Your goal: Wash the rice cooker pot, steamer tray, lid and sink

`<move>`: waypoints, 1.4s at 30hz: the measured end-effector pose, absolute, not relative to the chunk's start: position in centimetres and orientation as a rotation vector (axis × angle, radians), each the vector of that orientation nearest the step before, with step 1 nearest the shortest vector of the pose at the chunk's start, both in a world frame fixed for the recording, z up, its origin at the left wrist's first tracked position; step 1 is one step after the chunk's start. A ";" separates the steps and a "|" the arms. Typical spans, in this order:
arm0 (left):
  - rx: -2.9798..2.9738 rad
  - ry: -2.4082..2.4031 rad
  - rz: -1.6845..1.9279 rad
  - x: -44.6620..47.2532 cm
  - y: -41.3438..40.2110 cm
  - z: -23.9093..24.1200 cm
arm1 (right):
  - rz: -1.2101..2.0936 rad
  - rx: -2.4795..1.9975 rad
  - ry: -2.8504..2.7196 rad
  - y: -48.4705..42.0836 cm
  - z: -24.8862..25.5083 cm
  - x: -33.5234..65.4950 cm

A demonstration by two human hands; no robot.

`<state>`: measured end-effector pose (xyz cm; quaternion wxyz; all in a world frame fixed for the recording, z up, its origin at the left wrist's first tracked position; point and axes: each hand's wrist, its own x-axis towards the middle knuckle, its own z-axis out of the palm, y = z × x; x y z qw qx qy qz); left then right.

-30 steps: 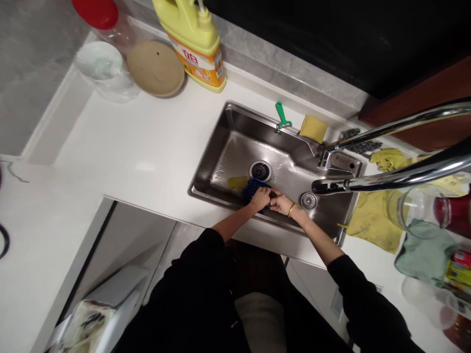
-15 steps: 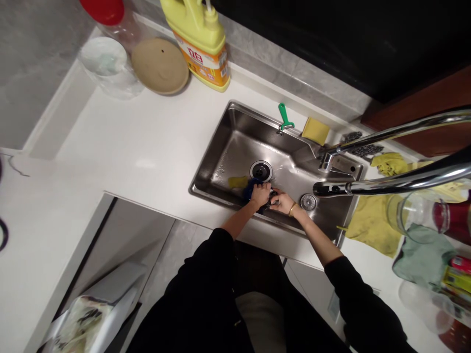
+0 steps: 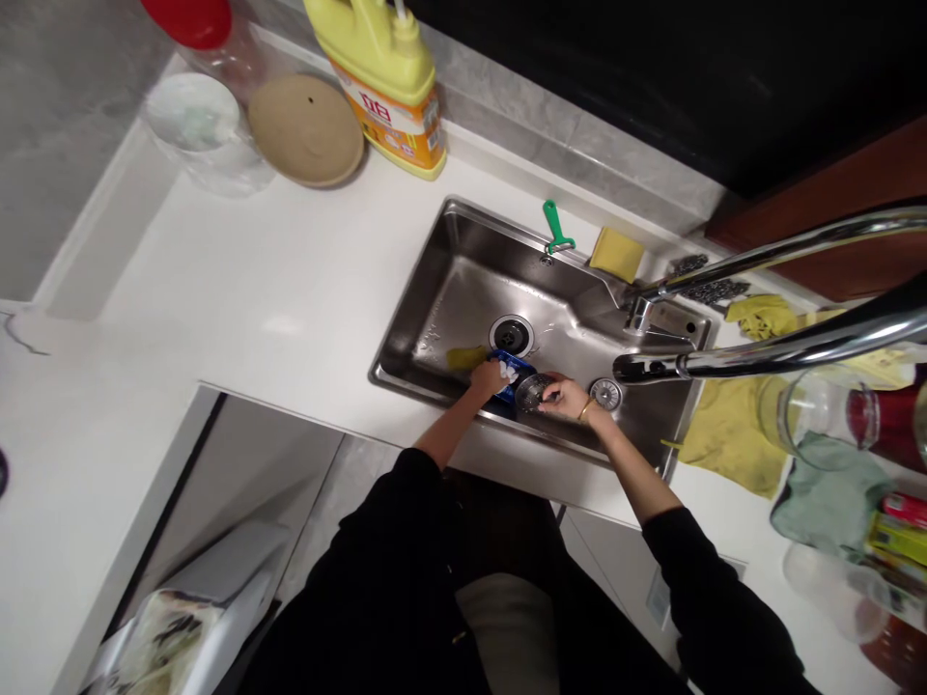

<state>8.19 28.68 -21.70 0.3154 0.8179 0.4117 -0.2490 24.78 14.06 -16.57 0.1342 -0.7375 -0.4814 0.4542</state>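
Over the near side of the steel sink [image 3: 463,275], my left hand [image 3: 490,376] is closed on a blue, shiny, packet-like thing [image 3: 519,367]; a small white patch shows by its fingers. My right hand [image 3: 567,397], with a gold bracelet at the wrist, grips a round, dark, perforated sink strainer [image 3: 534,392] by its edge. The strainer is close beside the blue thing; I cannot tell whether they touch. A yellow cloth or sponge [image 3: 465,358] lies in the sink left of my left hand. The drain opening [image 3: 511,335] is just beyond my hands.
A chrome faucet [image 3: 768,357] reaches over the sink from the right. Behind it lie a green peeler [image 3: 556,230] and a yellow sponge [image 3: 617,255]. A yellow detergent jug [image 3: 387,92] stands back left. Cloths and a glass jar [image 3: 811,405] crowd the right. Below left is a bin [image 3: 174,627].
My hands have moved apart, the left one slightly leftward. The round strainer and more of the blue thing now show between them. The view has shifted a little.
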 end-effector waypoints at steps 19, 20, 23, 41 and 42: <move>2.143 0.910 -0.693 8.4 29.1 -22.0 | 0.573 -1.943 -1.314 6.4 -12.8 24.3; 2.139 0.919 -0.680 8.3 29.2 -21.7 | 0.577 -1.955 -1.309 6.5 -13.1 24.3; 2.143 0.956 -0.617 7.9 29.9 -20.6 | 0.608 -1.994 -1.253 7.2 -14.2 24.5; 1.862 1.063 -0.435 7.5 28.9 -20.0 | 0.464 -2.156 -0.474 15.4 -20.5 20.3; 1.863 1.060 -0.442 7.4 29.0 -20.1 | 0.516 -2.157 -0.411 16.1 -21.1 20.0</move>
